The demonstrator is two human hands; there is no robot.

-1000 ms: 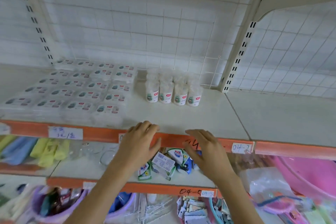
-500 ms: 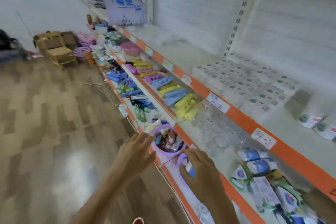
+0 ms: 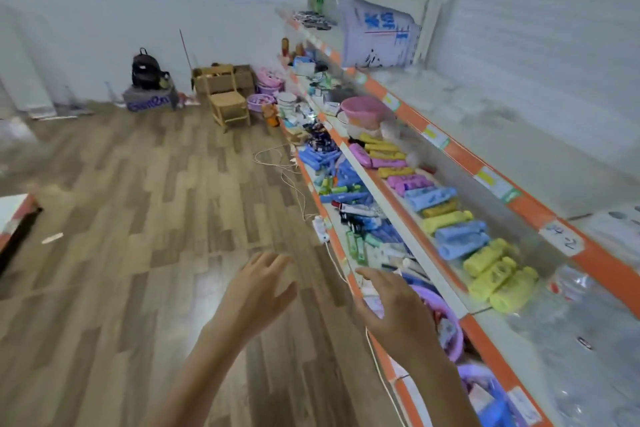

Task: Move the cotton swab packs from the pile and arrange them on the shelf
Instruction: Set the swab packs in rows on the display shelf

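Now both hands, left (image 3: 258, 291) and right (image 3: 398, 310), outstretched, fingers spread, each grip released.

Whole view motion-blurred. Cotton swab packs (image 3: 620, 218) cut off by the right edge, a pale smear only, print unreadable. Shelf (image 3: 519, 135) runs out of frame at right and bottom. Price tag (image 3: 562, 239) handwriting not legible. Right hand (image 3: 398, 308) covers part of the purple basin (image 3: 446, 322); contents indistinct. Both forearms cropped at the bottom edge.

handwritten "4-2" on shelf-edge label (image 3: 561, 237)
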